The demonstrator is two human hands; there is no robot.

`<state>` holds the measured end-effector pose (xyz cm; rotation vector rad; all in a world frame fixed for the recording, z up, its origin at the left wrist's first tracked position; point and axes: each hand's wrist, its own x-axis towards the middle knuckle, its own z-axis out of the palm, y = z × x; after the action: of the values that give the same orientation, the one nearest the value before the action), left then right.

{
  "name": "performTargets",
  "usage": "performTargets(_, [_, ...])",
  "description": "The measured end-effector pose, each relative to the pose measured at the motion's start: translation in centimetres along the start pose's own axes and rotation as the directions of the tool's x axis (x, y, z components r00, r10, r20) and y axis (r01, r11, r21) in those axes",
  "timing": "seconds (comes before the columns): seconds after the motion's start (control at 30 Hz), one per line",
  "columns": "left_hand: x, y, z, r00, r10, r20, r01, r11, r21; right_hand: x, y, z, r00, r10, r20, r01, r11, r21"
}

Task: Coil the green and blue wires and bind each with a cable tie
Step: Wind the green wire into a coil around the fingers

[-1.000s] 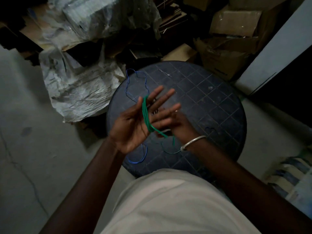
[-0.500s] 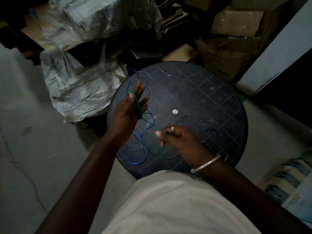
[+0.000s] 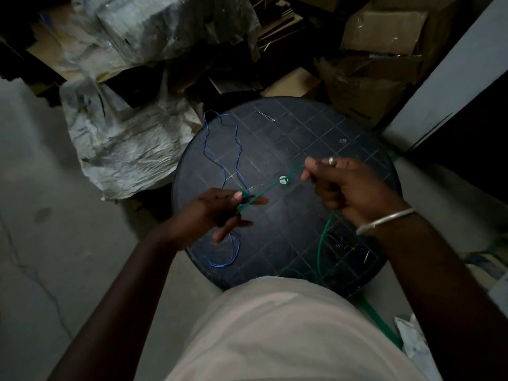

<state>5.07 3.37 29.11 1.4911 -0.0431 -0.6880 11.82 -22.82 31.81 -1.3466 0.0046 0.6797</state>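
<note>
Both hands (image 3: 220, 213) (image 3: 349, 188) on half-hidden green wire (image 3: 270, 185)

The room is dim. A round dark stool top (image 3: 316, 138), scored in a grid, stands on a grey concrete floor (image 3: 55, 243). At the far side lie crumpled plastic sheeting (image 3: 132, 149) and cardboard boxes (image 3: 382, 31) — heaped together. A pale wall panel (image 3: 450, 78) rises at the right.

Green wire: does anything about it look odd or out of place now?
Yes. The green wire is pulled taut between the left hand and right hand, but its loose tail slips off the near edge of the round table and trails onto the floor at lower right.
</note>
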Motion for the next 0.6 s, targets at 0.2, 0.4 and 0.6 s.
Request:
performTargets(0.2, [-2.0, 2.0, 0.8, 0.919, 0.21, 0.333, 0.031, 0.805, -0.593, 2.8, 1.7, 0.2, 0.987, -0.05, -0.152, 0.072, 0.987, 0.146])
performTargets(0.4, [-0.9, 2.9, 1.5, 0.902, 0.426, 0.069, -0.168, 0.493, -0.854, 3.0, 5.7, 2.7, 0.994, 0.035, -0.105, -0.044, 0.995, -0.084])
performTargets(0.6, [1.2, 1.2, 0.8, 0.904, 0.292, -0.312, -0.427, 0.666, -0.612, -1.1, 7.3, 5.7, 0.996, 0.028, 0.086, 0.009, 0.917, -0.398])
